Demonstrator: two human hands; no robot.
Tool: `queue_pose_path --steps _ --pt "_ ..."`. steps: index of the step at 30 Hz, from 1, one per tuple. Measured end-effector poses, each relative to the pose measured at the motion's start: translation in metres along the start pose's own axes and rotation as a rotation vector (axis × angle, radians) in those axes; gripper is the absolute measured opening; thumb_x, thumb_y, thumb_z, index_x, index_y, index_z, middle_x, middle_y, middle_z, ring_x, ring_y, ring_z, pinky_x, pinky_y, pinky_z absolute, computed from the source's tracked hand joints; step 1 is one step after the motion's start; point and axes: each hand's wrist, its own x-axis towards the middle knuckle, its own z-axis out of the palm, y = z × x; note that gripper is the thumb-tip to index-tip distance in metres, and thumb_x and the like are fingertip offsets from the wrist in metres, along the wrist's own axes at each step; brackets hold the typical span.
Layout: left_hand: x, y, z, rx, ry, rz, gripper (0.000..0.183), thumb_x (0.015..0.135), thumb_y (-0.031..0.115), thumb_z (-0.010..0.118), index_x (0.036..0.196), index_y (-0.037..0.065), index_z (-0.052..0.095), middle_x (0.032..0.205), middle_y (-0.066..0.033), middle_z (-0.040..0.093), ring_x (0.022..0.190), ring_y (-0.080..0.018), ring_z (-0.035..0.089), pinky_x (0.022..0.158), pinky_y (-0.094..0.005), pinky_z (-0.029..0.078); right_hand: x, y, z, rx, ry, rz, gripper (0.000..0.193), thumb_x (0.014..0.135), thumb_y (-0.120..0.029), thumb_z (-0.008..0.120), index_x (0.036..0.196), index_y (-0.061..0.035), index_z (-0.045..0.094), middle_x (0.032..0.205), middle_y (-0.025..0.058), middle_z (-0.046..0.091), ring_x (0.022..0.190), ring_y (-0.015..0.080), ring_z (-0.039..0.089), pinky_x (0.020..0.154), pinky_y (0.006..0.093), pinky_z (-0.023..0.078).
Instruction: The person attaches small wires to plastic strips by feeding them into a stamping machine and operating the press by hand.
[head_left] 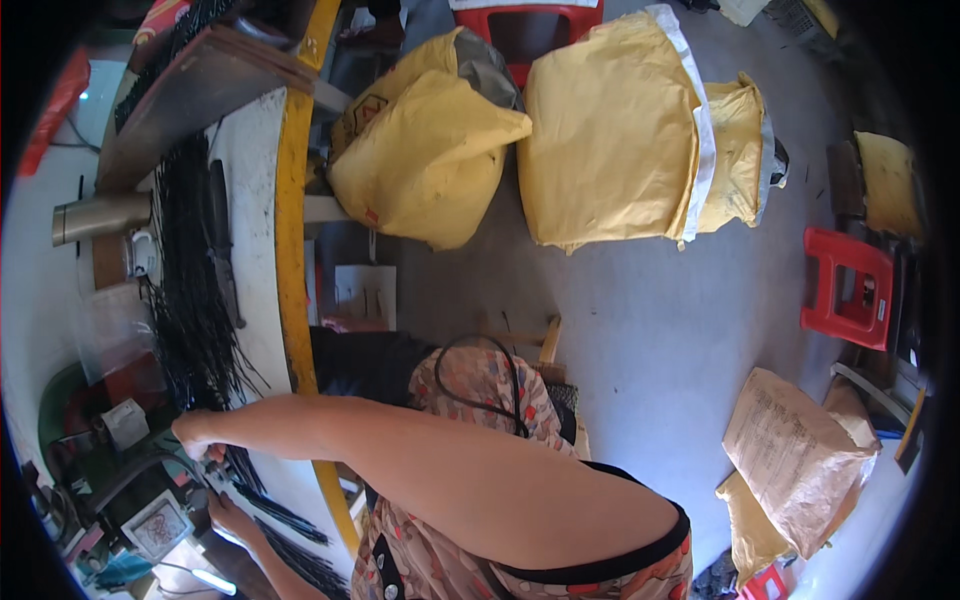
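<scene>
Both hands work at the bench edge: the right hand [200,436] looks closed over thin black strips [190,290], the left hand [232,515] beside it, grip unclear. Feeding them onward needs careful alignment.

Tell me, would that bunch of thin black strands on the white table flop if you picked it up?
Probably floppy: the black strands lie in a loose, splayed heap on the white table, ends fanning out. They look thin, so likely light. A handful might slip apart, since nothing visibly binds them.
</scene>
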Motion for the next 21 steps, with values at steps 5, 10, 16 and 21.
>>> queue_pose_path --steps 5,10,16,21 --pt "0.001 0.001 0.005 0.005 0.008 -0.011 0.032 0.076 0.007 0.049 0.103 -0.01 0.053 0.097 -0.0265 0.056 0.086 -0.0376 0.055 0.077 -0.0387 0.041 0.003 0.002 -0.001 -0.012 -0.017 0.042 0.007 0.068 -0.001 0.059 0.067 0.0062 0.061 0.063 0.0125 0.063 0.052 0.0191 0.061 0.044 0.0282 0.051" --pt "-0.007 0.017 0.012 -0.073 0.023 -0.034 0.031 0.074 0.005 0.051 0.102 -0.009 0.054 0.098 -0.0258 0.056 0.085 -0.0379 0.055 0.077 -0.0386 0.042 0.022 0.026 0.01 0.035 -0.053 0.079 0.01 0.069 0.0 0.055 0.067 0.0082 0.06 0.061 0.0134 0.062 0.052 0.0198 0.062 0.043 0.0288 0.051" --pt "-0.007 0.008 0.007 -0.025 0.029 -0.054 0.031 0.074 0.003 0.052 0.102 -0.009 0.055 0.095 -0.0251 0.057 0.082 -0.0373 0.055 0.075 -0.0379 0.043 0.012 0.015 0.012 0.049 -0.033 0.035 0.01 0.07 -0.001 0.055 0.067 0.0082 0.059 0.062 0.0134 0.062 0.052 0.0199 0.062 0.042 0.0279 0.051" --pt "-0.006 0.019 0.001 -0.022 0.014 -0.087 0.03 0.074 0.004 0.052 0.102 -0.009 0.055 0.094 -0.0252 0.057 0.081 -0.0374 0.055 0.074 -0.0376 0.043 0.008 0.015 0.009 0.037 -0.035 0.031 0.011 0.07 -0.001 0.055 0.066 0.008 0.058 0.062 0.0131 0.062 0.051 0.0199 0.062 0.042 0.0281 0.051"
